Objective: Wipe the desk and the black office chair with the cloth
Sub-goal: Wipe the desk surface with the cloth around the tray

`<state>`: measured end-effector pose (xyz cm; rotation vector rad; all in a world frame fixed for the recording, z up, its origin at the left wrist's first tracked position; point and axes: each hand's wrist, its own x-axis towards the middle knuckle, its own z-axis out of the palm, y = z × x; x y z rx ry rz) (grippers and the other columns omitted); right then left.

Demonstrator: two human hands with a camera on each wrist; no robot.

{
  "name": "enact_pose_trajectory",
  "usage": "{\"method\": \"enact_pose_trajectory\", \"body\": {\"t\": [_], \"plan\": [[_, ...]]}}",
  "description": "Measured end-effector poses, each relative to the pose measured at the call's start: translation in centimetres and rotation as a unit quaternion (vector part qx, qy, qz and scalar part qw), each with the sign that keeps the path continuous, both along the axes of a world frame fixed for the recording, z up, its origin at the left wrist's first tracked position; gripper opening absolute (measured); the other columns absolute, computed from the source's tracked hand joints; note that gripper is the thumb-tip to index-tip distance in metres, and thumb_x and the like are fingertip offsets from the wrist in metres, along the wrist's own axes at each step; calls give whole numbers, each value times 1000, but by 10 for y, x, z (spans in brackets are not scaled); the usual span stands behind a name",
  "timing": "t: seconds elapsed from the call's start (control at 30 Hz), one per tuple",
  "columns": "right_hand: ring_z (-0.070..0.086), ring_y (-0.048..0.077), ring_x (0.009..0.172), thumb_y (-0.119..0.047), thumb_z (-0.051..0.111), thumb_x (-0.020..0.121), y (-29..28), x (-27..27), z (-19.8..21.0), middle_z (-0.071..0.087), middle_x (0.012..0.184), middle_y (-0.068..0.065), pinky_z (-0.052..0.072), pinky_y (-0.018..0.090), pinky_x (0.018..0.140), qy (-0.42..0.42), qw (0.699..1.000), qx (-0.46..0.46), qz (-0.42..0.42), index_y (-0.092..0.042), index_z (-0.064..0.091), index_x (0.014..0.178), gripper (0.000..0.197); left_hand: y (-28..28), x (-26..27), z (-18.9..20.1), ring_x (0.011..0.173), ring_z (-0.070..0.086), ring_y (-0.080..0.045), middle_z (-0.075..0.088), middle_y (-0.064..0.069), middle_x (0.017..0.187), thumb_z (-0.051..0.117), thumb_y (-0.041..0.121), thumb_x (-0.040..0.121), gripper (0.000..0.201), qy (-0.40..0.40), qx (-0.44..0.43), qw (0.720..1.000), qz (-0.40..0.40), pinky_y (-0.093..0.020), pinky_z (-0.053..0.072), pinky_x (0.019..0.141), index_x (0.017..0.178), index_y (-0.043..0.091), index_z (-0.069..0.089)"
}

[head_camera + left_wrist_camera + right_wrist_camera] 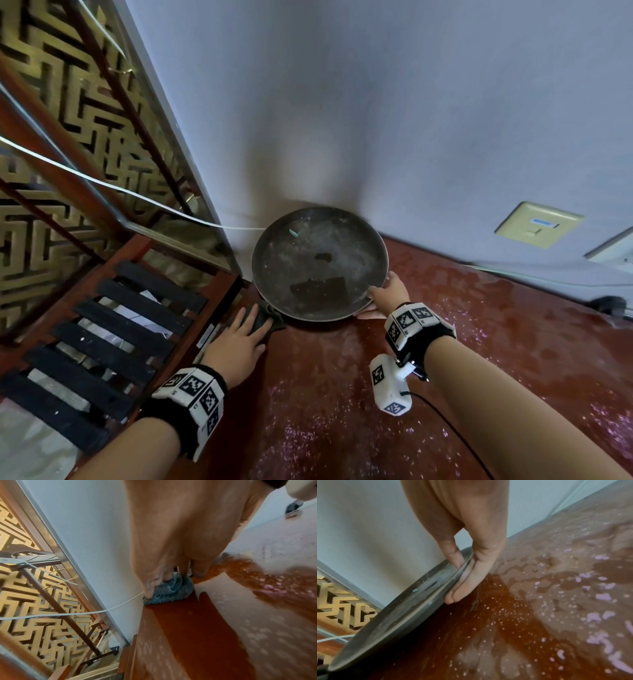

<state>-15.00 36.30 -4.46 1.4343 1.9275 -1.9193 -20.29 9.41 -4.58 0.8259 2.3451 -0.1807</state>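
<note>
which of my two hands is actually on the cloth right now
Your left hand: it presses the blue cloth onto the desk at its left edge. Your right hand instead pinches the rim of the round dark tray.

1. A round dark plate [320,263] is tipped up on its edge, close to the wall [411,102]. It looks dusty, with dark patches and a tiny blue-green bit on it.
2. A white cord [102,183] runs from the left side to the wall behind the plate.
3. A gold screen [51,113] with a maze pattern stands on the left, behind red-brown bars.
4. A red-brown rack [113,329] with black slats sits low on the left.
5. A yellow wall socket [539,224] is on the right.
6. A small dark thing [609,304] lies far right, too blurry to tell.
</note>
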Motion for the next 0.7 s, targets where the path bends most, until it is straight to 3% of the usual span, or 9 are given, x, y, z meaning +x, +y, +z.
{"method": "enact_pose_trajectory", "body": {"t": [0.07,0.13,0.3,0.37,0.47,0.53,0.6,0.7], "plan": [[66,45,81,4,45,88,4,5,5,51,123,22,56,55,56,1,1000,-3,-7,-22,29,133,54,2,0,0,146,-15,-22,-20,-2,157,23,35,104,54,4,3,1000,-3,-36,13,118,152,29,-2],[66,43,71,7,43,89,8,12,10,49,124,25,55,53,52,16,999,-23,-17,-19,26,137,58,5,-1,0,146,-15,-22,-19,-2,158,23,34,104,54,7,6,1000,-3,-36,13,117,152,29,-1],[67,36,58,12,43,89,18,42,21,55,106,29,55,54,55,34,999,-32,-23,-15,32,125,47,13,-3,-2,146,-14,-23,-19,-3,158,24,35,104,55,2,8,1000,-5,-37,15,118,152,28,-1],[66,33,53,16,40,87,27,61,22,57,99,28,55,53,55,34,998,-26,-38,-14,31,127,51,20,-5,-3,146,-15,-24,-19,-4,157,24,35,104,56,2,11,1000,-15,-38,14,118,152,27,-2],[66,29,49,18,38,86,43,95,24,58,103,32,57,46,52,30,997,-9,-64,-20,29,134,62,38,-5,-5,145,-15,-26,-19,-4,157,24,37,104,57,-2,9,999,-32,-40,12,117,152,26,-3],[65,27,46,19,38,86,55,119,28,60,97,31,58,43,50,31,996,7,-85,-23,33,122,55,49,-5,-7,146,-14,-26,-19,-5,158,24,38,103,57,0,8,999,-45,-41,13,117,152,27,-3],[65,28,45,19,38,85,68,144,29,60,95,30,57,44,50,32,992,12,-118,-24,33,117,53,59,-5,-9,146,-13,-26,-18,-5,158,24,39,103,57,1,4,999,-54,-41,13,117,152,28,-3],[65,28,45,20,38,85,86,179,29,57,106,34,57,45,49,27,987,24,-159,-18,36,125,55,69,-6,-12,146,-13,-26,-18,-5,158,25,39,103,58,-1,2,998,-68,-41,15,118,152,28,-3]]}}
